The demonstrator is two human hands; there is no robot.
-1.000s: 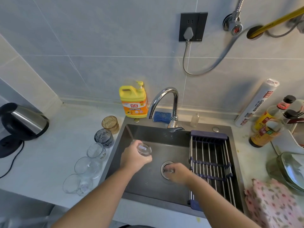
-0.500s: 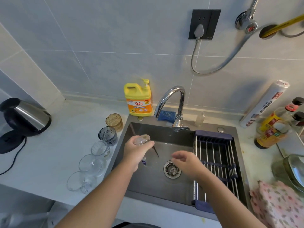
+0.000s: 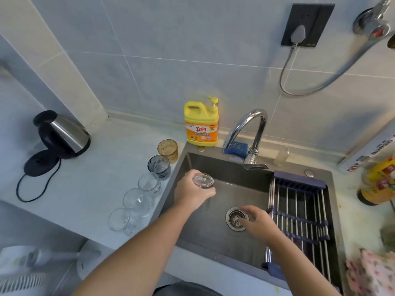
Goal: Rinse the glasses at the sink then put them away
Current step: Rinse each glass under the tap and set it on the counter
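one clear glass (image 3: pixel 203 180) sits in my left hand (image 3: pixel 192 193), fingers wrapped round its wall, held base-up over the left part of the sink (image 3: pixel 213 240). right hand (image 3: pixel 258 221) hovers over the drain (image 3: pixel 234 218), fingers loosely curled, nothing in it as far as i can see. five more glasses (image 3: pixel 136 199) stand in a row on the counter (image 3: pixel 96 178), just left of the basin. no water visible at the faucet (image 3: pixel 250 122), so i judge this is the drain-out step: keep it mouth-down and low, clear of the steel wall and spout, with a firm grip since wet glass slips. writing: barcode sticker on the glass base, digits too small; yellow soap bottle (image 3: pixel 201 124) reads "立白"; roll (image 3: pixel 372 150) at right maybe "100", blurred.
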